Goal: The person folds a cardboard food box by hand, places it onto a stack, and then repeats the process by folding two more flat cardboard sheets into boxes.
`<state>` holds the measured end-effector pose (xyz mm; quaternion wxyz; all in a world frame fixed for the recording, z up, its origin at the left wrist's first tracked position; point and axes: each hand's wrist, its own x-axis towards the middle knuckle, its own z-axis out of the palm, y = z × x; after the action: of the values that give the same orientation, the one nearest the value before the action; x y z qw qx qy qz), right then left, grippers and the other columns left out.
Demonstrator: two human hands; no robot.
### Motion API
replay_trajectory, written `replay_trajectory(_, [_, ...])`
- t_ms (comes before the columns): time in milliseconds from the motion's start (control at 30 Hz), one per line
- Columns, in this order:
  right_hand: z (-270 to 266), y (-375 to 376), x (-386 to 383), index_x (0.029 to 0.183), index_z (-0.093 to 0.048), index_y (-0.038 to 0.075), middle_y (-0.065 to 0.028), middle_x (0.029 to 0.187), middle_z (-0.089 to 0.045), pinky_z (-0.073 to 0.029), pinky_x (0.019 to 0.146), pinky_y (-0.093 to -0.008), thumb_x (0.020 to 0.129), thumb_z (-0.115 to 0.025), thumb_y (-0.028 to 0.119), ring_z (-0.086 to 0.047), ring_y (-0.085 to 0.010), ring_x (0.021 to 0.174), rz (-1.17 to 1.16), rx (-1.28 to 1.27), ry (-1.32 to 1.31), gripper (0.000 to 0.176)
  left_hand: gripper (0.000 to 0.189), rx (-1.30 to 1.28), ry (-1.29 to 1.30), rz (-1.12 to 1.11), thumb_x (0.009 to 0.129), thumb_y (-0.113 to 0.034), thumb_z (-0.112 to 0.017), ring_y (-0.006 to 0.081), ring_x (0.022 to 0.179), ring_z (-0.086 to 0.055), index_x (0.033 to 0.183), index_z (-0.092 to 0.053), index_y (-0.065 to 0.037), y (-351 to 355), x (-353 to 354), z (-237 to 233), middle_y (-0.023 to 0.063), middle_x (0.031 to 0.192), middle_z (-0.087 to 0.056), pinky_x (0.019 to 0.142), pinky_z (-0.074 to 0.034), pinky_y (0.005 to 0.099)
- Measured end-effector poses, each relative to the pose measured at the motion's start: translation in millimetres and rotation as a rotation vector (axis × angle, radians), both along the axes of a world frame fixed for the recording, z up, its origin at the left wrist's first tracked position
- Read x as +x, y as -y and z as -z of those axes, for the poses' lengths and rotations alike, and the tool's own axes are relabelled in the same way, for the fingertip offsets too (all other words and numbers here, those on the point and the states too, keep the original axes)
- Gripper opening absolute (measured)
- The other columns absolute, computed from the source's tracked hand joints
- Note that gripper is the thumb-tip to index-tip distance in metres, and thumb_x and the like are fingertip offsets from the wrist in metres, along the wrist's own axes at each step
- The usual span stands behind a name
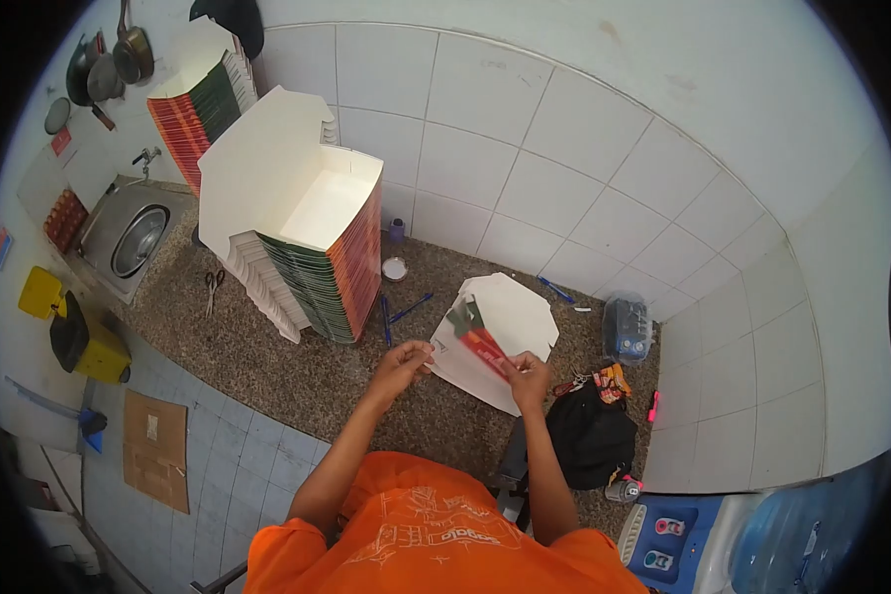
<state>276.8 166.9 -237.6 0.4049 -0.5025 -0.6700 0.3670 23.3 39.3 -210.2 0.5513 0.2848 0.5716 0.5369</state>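
A partly folded cardboard food box [515, 312] with a white inside lies on the granite counter before me. One of its side panels stands up, showing a red and green print, slightly blurred. My right hand [528, 381] pinches the end of this printed panel between thumb and fingers. At the box's left edge, my left hand [401, 370] has its fingers curled together against the cardboard. To the left, a tall stack of nested folded boxes [317, 247] rises from the counter, white inside with red and green sides.
Another box stack [203, 104] stands behind. Scissors [213, 289], blue pens [411, 309], a small round lid [394, 268] and a black bag [592, 436] lie on the counter [267, 381]. A plastic-wrapped bottle pack [628, 329] is at right, a sink [141, 243] far left.
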Motion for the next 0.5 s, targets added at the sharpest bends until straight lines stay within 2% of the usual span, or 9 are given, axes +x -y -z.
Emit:
replay_trajectory(67, [6, 3, -1, 0.066, -0.059, 0.005, 0.0051, 0.063, -0.058, -0.038, 0.056, -0.0227, 0.081, -0.087, 0.014, -0.048, -0.0030, 0.060, -0.020, -0.080, -0.004, 0.033, 0.026, -0.029, 0.024, -0.018, 0.104, -0.028, -0.058, 0.0112, 0.091, -0.064, 0.120, -0.067, -0.011, -3, 2, 4, 0.0013, 0.102, -0.069, 0.079, -0.050, 0.0277])
replay_trajectory(133, [9, 4, 4, 0.066, -0.059, 0.006, 0.0056, 0.063, -0.056, -0.036, 0.055, -0.0232, 0.081, -0.089, 0.020, -0.046, -0.0030, 0.059, -0.136, -0.429, -0.040, 0.036, 0.025, -0.065, 0.007, -0.005, 0.105, -0.028, -0.056, 0.0111, 0.090, -0.064, 0.120, -0.067, -0.011, -4, 5, 7, 0.0007, 0.102, -0.068, 0.079, -0.050, 0.0278])
replay_trajectory(167, [12, 0, 5, 0.071, -0.063, 0.006, 0.0062, 0.065, -0.054, -0.036, 0.056, -0.0233, 0.089, -0.082, 0.021, -0.044, -0.0029, 0.060, -0.137, -0.462, -0.046, 0.030, 0.025, -0.065, 0.008, -0.001, 0.105, -0.028, -0.056, 0.0111, 0.090, -0.064, 0.120, -0.067, -0.011, -3, 6, 7, 0.0007, 0.102, -0.068, 0.079, -0.050, 0.0278])
replay_trajectory(200, [14, -1, 6, 0.071, -0.063, 0.006, 0.0062, 0.065, -0.054, -0.036, 0.056, -0.0233, 0.089, -0.082, 0.021, -0.044, -0.0029, 0.060, -0.135, -0.462, -0.045, 0.030, 0.025, -0.078, 0.010, 0.001, 0.104, -0.027, -0.056, 0.0111, 0.089, -0.064, 0.120, -0.067, -0.011, -3, 7, 8, 0.0008, 0.102, -0.068, 0.079, -0.050, 0.0279])
replay_trajectory(267, [2, -1, 1, 0.081, -0.068, 0.004, 0.0064, 0.068, -0.052, -0.036, 0.059, -0.0233, 0.097, -0.072, 0.019, -0.044, -0.0032, 0.062, -0.066, -0.549, -0.404, 0.022, 0.025, -0.092, 0.014, 0.003, 0.104, -0.027, -0.056, 0.0111, 0.089, -0.064, 0.120, -0.067, -0.011, -2, 7, 10, 0.0008, 0.101, -0.068, 0.078, -0.050, 0.0279])
replay_trajectory(333, [2, -16, 18, 0.092, -0.072, 0.003, 0.0058, 0.073, -0.056, -0.039, 0.062, -0.0231, 0.101, -0.064, 0.015, -0.048, -0.0044, 0.065, -0.114, -0.494, -0.264, 0.017, 0.026, -0.056, 0.031, 0.005, 0.105, -0.029, -0.056, 0.0113, 0.090, -0.064, 0.120, -0.067, -0.011, -1, 4, 11, 0.0008, 0.102, -0.068, 0.079, -0.050, 0.0277])
replay_trajectory(400, [0, -25, 24, 0.097, -0.073, 0.000, 0.0023, 0.080, -0.061, -0.043, 0.067, -0.0258, 0.101, -0.064, 0.013, -0.052, -0.0078, 0.070, -0.122, -0.205, -0.270, 0.017, 0.028, -0.051, 0.033, -0.004, 0.105, -0.030, -0.056, 0.0111, 0.090, -0.064, 0.121, -0.066, -0.011, -2, 2, 11, 0.0009, 0.102, -0.068, 0.079, -0.050, 0.0277])
replay_trajectory(433, [-14, -21, 15, 0.102, -0.073, 0.000, -0.0053, 0.093, -0.066, -0.047, 0.075, -0.0304, 0.102, -0.060, 0.009, -0.059, -0.0150, 0.082, 0.081, 0.304, -0.053, 0.016, 0.029, -0.041, 0.034, -0.016, 0.105, -0.032, -0.055, 0.0110, 0.090, -0.064, 0.122, -0.066, -0.011, -4, 1, 10, 0.0009, 0.102, -0.068, 0.079, -0.050, 0.0277])
replay_trajectory(500, [-41, -4, 9, 0.106, -0.074, 0.002, -0.0087, 0.101, -0.067, -0.048, 0.080, -0.0337, 0.098, -0.062, 0.008, -0.061, -0.0210, 0.091, 0.120, 0.462, -0.003, 0.016, 0.033, 0.002, 0.053, -0.025, 0.105, -0.033, -0.056, 0.0128, 0.093, -0.065, 0.125, -0.064, -0.009, -5, -1, 3, 0.0029, 0.106, -0.068, 0.081, -0.051, 0.0289])
